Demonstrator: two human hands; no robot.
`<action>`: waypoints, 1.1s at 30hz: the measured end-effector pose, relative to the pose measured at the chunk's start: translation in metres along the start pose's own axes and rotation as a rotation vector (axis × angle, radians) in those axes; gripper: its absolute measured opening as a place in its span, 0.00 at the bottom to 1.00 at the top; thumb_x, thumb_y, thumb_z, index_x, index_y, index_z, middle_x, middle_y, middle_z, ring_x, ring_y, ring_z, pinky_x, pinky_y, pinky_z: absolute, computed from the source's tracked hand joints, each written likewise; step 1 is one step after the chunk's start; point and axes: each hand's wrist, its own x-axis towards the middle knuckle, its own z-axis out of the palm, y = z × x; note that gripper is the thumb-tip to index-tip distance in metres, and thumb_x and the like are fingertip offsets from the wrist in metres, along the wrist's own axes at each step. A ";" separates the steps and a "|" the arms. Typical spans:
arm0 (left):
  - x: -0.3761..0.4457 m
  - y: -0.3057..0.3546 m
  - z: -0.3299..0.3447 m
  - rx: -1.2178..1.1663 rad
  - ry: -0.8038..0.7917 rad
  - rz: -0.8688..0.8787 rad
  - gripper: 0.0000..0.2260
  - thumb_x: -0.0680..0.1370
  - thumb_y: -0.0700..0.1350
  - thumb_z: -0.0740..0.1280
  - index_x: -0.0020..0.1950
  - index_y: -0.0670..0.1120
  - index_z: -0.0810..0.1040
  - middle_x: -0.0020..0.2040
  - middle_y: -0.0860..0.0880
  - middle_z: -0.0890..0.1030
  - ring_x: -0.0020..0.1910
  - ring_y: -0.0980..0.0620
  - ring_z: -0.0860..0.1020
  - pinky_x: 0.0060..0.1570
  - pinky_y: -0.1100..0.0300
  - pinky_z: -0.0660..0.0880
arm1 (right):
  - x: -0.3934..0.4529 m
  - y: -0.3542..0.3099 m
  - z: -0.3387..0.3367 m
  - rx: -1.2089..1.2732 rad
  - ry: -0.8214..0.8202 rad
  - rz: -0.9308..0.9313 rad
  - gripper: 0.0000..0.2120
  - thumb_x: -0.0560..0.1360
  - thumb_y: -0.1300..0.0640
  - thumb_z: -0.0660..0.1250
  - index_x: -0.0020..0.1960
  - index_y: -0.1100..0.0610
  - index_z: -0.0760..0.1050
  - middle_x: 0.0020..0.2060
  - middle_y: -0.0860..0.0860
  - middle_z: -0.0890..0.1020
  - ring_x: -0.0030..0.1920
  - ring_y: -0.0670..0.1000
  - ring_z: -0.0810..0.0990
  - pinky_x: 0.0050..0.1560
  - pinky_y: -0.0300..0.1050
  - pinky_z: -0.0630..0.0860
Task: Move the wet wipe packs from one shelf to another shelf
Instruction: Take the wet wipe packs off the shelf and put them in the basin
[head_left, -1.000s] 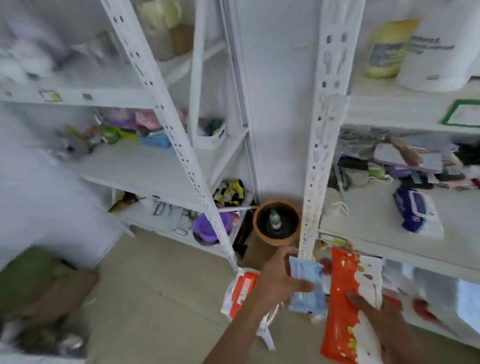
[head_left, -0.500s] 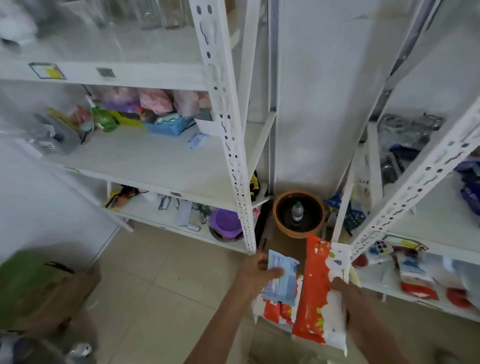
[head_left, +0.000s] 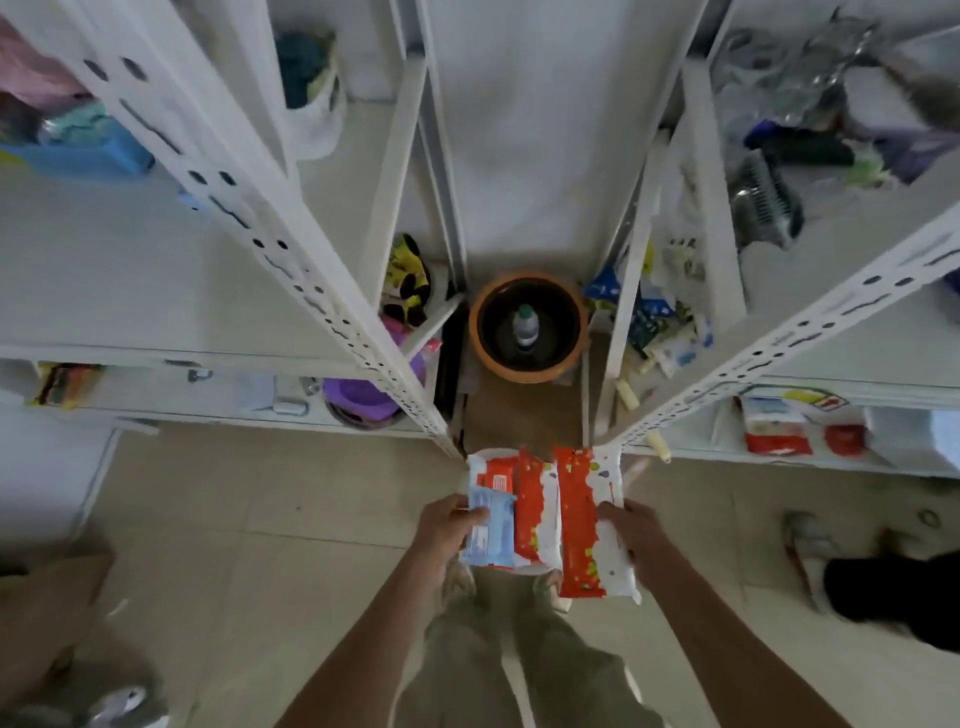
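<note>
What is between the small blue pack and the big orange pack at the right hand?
In the head view, another orange and white pack lies between the blue pack and the big orange pack.

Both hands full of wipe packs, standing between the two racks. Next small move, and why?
Probably turn toward the left rack and lift the packs to its bare middle shelf. The left hand grips the small blue pack and the right hand the large orange-and-white pack, with more packs between them. All are over the floor, resting on no shelf. More packs remain on the right rack's bottom shelf.
</note>
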 end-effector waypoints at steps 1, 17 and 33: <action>0.017 -0.010 0.001 0.010 -0.027 -0.018 0.08 0.69 0.45 0.78 0.46 0.45 0.86 0.48 0.41 0.88 0.46 0.43 0.87 0.53 0.46 0.82 | 0.018 0.006 0.005 -0.011 0.026 0.017 0.10 0.82 0.56 0.66 0.60 0.61 0.78 0.49 0.57 0.84 0.49 0.59 0.83 0.57 0.59 0.78; 0.200 -0.077 0.044 0.090 -0.012 0.021 0.05 0.78 0.42 0.73 0.53 0.47 0.83 0.50 0.46 0.88 0.42 0.52 0.87 0.43 0.57 0.84 | 0.214 0.097 0.114 -0.298 0.261 -0.046 0.21 0.77 0.52 0.71 0.66 0.58 0.74 0.55 0.56 0.83 0.53 0.57 0.82 0.48 0.50 0.81; 0.097 -0.025 0.024 0.253 -0.019 0.107 0.05 0.77 0.43 0.70 0.42 0.51 0.81 0.40 0.50 0.86 0.37 0.51 0.84 0.43 0.53 0.83 | 0.112 0.056 0.101 -0.232 0.176 0.118 0.10 0.78 0.54 0.70 0.57 0.54 0.74 0.50 0.56 0.82 0.47 0.58 0.82 0.50 0.54 0.81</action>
